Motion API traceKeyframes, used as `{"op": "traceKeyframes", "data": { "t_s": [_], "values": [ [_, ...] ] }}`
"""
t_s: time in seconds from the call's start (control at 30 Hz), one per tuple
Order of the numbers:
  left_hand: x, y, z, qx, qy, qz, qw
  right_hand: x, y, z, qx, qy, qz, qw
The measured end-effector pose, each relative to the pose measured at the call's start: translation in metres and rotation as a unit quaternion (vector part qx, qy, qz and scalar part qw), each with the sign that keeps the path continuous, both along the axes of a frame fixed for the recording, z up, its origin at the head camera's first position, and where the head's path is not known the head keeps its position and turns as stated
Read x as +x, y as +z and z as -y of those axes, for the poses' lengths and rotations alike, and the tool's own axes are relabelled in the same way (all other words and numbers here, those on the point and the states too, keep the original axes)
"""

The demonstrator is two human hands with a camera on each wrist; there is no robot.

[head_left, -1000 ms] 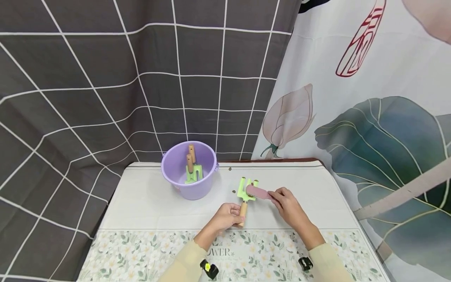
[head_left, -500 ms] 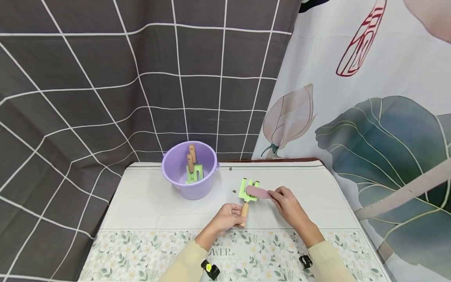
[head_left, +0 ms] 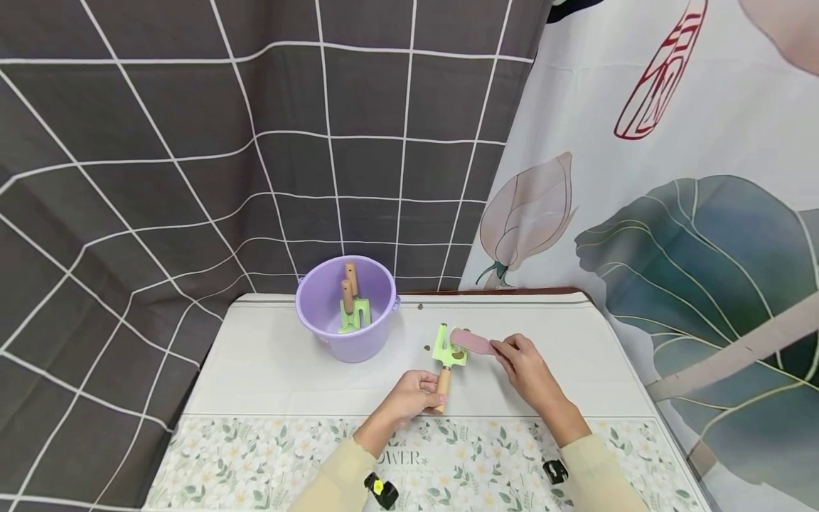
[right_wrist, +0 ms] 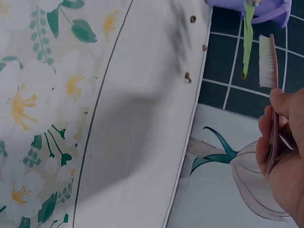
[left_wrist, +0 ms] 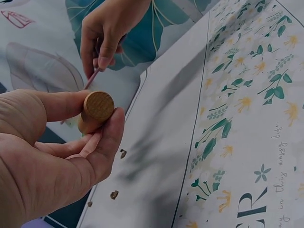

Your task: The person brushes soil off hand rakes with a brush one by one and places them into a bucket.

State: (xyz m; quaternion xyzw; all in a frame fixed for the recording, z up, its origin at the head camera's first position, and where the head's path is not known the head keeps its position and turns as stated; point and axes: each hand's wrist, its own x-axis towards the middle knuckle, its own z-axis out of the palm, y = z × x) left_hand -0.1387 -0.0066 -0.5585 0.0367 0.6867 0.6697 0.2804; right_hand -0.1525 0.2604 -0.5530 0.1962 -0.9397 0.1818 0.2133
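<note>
My left hand [head_left: 414,393] grips the wooden handle [head_left: 443,384] of a small green garden fork [head_left: 443,355], tines pointing away from me. Brown dirt clings to its head and tine tips. In the left wrist view the round handle end [left_wrist: 99,105] sits between thumb and fingers. My right hand [head_left: 526,366] pinches the handle of a pink brush [head_left: 472,341], whose head lies over the fork's right-hand tines and partly hides them. White bristles [right_wrist: 266,61] show in the right wrist view, facing the fork; whether they touch it I cannot tell.
A purple bucket [head_left: 357,347] stands left of the fork, holding two green tools with wooden handles [head_left: 348,295]. Crumbs of dirt [right_wrist: 187,77] lie on the white, flower-bordered tablecloth [head_left: 275,370]. A grid-patterned curtain [head_left: 365,171] hangs behind the table.
The brush head has shifted slightly right and away from me across the fork, uncovering a brown patch on the fork's head. The left hand and fork stay nearly still.
</note>
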Motion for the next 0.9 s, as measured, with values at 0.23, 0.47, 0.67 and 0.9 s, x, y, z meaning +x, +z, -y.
{"op": "traceKeyframes", "data": {
  "t_s": [0.23,0.47,0.67,0.9],
  "values": [
    [-0.002,0.000,0.002,0.000,-0.002,-0.006,1.0000,0.009,0.002,0.006,0.002,0.038,0.007,0.9993],
    [-0.001,0.000,0.002,0.007,-0.001,0.005,1.0000,0.011,-0.002,0.008,0.016,0.044,0.007,0.9989],
    [0.001,0.001,0.001,0.005,0.002,0.015,0.9999,0.009,-0.002,0.008,0.036,0.036,0.009,0.9987],
    [0.001,0.004,0.001,-0.004,0.001,0.001,1.0000,0.001,-0.005,0.008,0.043,0.044,-0.039,0.9973]
  ]
}}
